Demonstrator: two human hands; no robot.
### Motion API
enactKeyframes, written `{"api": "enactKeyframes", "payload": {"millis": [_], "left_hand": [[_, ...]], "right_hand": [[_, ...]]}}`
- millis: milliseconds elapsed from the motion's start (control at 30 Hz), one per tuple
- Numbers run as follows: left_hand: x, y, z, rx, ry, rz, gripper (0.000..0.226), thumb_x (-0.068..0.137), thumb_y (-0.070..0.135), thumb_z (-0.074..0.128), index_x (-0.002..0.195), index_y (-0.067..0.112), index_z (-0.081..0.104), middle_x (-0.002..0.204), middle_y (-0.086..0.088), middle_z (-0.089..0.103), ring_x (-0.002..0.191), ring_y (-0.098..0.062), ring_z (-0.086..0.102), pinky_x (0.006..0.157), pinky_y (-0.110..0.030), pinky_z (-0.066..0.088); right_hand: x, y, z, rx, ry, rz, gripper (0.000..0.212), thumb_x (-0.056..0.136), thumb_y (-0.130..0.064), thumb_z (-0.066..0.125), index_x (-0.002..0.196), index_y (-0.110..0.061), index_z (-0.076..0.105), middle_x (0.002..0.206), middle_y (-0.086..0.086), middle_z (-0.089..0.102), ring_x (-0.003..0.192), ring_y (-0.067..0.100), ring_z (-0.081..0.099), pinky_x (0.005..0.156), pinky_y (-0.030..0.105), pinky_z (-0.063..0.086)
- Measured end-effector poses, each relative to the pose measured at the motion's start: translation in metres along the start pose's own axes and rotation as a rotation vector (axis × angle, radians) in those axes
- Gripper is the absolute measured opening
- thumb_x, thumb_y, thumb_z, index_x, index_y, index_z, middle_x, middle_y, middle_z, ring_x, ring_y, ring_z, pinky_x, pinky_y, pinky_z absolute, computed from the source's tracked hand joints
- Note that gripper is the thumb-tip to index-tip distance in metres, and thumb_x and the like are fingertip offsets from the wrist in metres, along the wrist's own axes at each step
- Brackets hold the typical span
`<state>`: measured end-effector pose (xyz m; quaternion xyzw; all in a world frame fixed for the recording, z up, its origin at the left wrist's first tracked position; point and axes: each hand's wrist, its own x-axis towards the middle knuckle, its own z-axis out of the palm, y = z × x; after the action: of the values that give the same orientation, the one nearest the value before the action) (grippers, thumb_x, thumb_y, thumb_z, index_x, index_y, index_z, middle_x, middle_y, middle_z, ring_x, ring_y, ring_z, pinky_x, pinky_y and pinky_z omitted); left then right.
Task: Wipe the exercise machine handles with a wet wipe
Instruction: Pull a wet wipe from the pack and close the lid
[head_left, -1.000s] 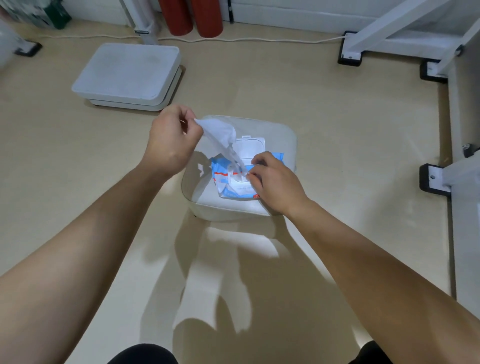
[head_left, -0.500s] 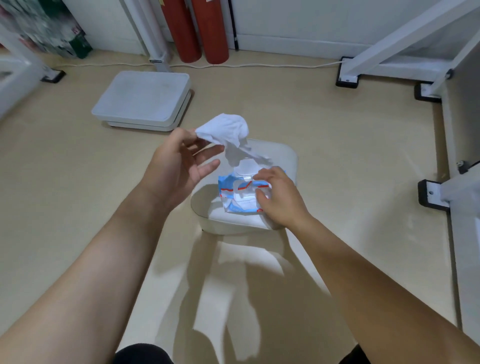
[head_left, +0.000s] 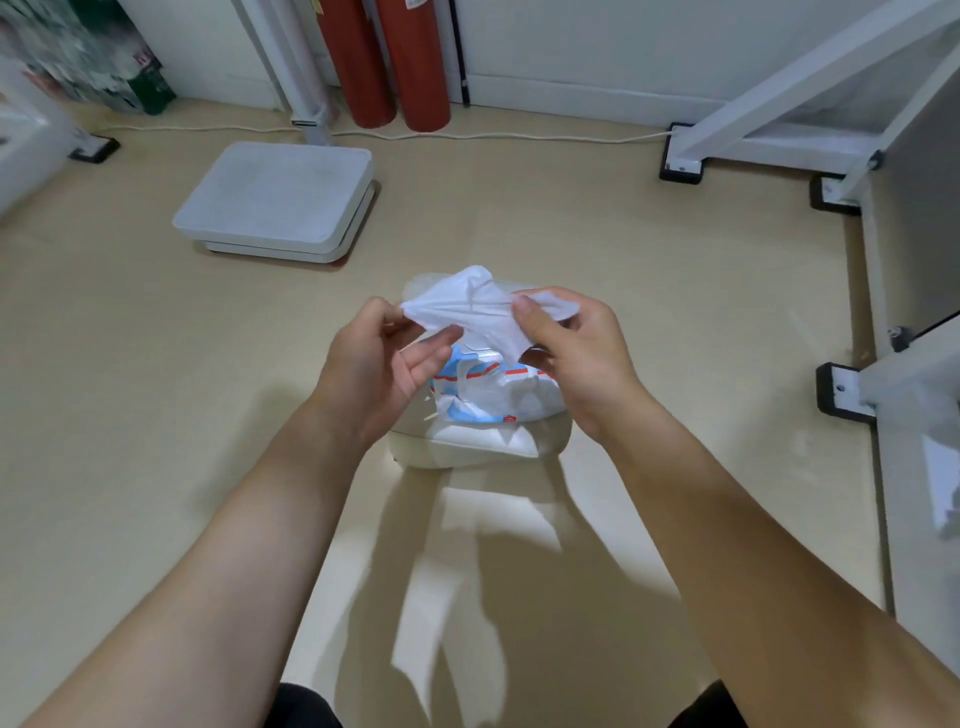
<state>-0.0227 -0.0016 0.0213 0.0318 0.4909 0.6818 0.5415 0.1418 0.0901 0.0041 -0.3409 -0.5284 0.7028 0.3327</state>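
This looks like an indoor exercise room. White machine frames (head_left: 779, 93) stand on black feet (head_left: 680, 170) on a beige floor (head_left: 571, 223). Two red cylinders (head_left: 387, 62) stand against the wall.

A pale beige floor (head_left: 571, 218) runs back to a white wall (head_left: 571, 41). Two red cylinders (head_left: 384, 57) stand upright against it, and a white cable (head_left: 519, 136) trails along the floor before them. A flat white platform (head_left: 275, 197) lies to the left. A white metal frame (head_left: 779, 93) on black feet (head_left: 680, 169) stands to the right.

Beige floor (head_left: 623, 234): white tub (head_left: 467, 447) dead centre, flat white platform (head_left: 275, 202) at 10 o'clock, two red cylinders (head_left: 395, 62) at 12, black frame feet (head_left: 680, 169) around 2.
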Motion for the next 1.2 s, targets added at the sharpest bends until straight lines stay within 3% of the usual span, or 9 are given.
{"api": "enactKeyframes", "payload": {"millis": [200,333,433,533,700,800,900,1067,1200], "left_hand": [[-0.010,-0.005,0.003,-0.121,-0.245,-0.121,0.037,0.091,0.021,0.042,0.117,-0.001,0.058,0.130,-0.023,0.061,0.116,-0.040,0.064,0.105,-0.046,0.047],[-0.004,-0.009,-0.005,-0.026,-0.189,-0.148,0.020,0.091,0.028,0.066,0.084,0.010,0.060,0.115,-0.013,0.065,0.113,-0.034,0.065,0.103,-0.044,0.047],[-0.003,-0.011,-0.010,0.098,-0.187,-0.120,0.024,0.091,0.007,0.066,0.072,0.016,0.053,0.076,-0.002,0.057,0.072,-0.013,0.056,0.066,-0.021,0.051],[-0.004,-0.005,-0.014,0.075,-0.113,-0.101,0.020,0.085,0.001,0.068,0.082,0.017,0.055,0.080,-0.003,0.056,0.062,-0.010,0.054,0.052,-0.015,0.045],[-0.006,-0.006,-0.008,0.362,-0.052,0.041,0.016,0.089,0.019,0.072,0.102,0.020,0.063,0.102,-0.002,0.072,0.097,-0.016,0.068,0.082,-0.029,0.053],[-0.008,-0.019,0.002,0.433,-0.216,-0.013,0.056,0.075,0.032,0.080,0.127,0.023,0.061,0.131,-0.008,0.065,0.123,-0.020,0.062,0.102,-0.040,0.049],[-0.009,-0.029,0.006,0.504,-0.313,-0.036,0.050,0.084,0.016,0.075,0.131,0.010,0.060,0.121,-0.018,0.069,0.108,-0.030,0.067,0.101,-0.052,0.050],[-0.008,-0.021,-0.001,0.389,-0.235,-0.088,0.029,0.096,0.000,0.053,0.122,-0.003,0.064,0.118,-0.021,0.069,0.107,-0.029,0.066,0.098,-0.045,0.053],[-0.005,-0.020,-0.007,0.304,-0.154,-0.135,0.021,0.093,0.003,0.054,0.109,0.003,0.068,0.111,-0.017,0.062,0.104,-0.027,0.058,0.096,-0.040,0.049]], "right_hand": [[-0.001,-0.002,0.006,0.269,-0.043,0.154,0.016,0.104,-0.014,0.050,0.097,-0.010,0.064,0.087,-0.001,0.074,0.084,0.014,0.072,0.075,0.030,0.059],[0.000,0.000,0.006,0.237,-0.003,0.145,0.014,0.101,-0.012,0.055,0.096,-0.006,0.066,0.086,0.004,0.074,0.082,0.017,0.073,0.068,0.031,0.059],[0.001,0.000,0.000,0.238,0.036,0.177,0.013,0.099,-0.017,0.060,0.094,-0.008,0.067,0.086,0.006,0.072,0.078,0.016,0.072,0.062,0.027,0.057],[0.005,-0.003,-0.009,0.287,0.080,0.189,0.012,0.098,-0.021,0.060,0.091,-0.014,0.067,0.085,0.004,0.069,0.074,0.015,0.069,0.058,0.025,0.053],[0.004,-0.008,-0.016,0.254,0.081,0.311,0.020,0.096,-0.029,0.063,0.079,-0.021,0.067,0.061,-0.007,0.060,0.052,0.010,0.051,0.055,0.024,0.035],[0.001,-0.011,-0.008,0.255,-0.132,0.348,0.024,0.095,-0.032,0.061,0.081,-0.015,0.072,0.069,0.003,0.063,0.061,0.016,0.056,0.058,0.025,0.044],[0.002,-0.009,-0.004,0.240,-0.241,0.303,0.031,0.100,-0.030,0.056,0.104,-0.002,0.067,0.095,0.019,0.067,0.086,0.030,0.065,0.079,0.033,0.051],[0.008,0.001,-0.014,0.069,-0.085,0.226,0.027,0.102,-0.029,0.055,0.084,-0.016,0.071,0.072,0.000,0.067,0.060,0.017,0.059,0.045,0.023,0.035],[0.008,0.012,-0.012,0.092,-0.083,0.266,0.025,0.102,-0.030,0.055,0.091,-0.015,0.072,0.074,0.000,0.068,0.057,0.014,0.059,0.039,0.021,0.033]]}}
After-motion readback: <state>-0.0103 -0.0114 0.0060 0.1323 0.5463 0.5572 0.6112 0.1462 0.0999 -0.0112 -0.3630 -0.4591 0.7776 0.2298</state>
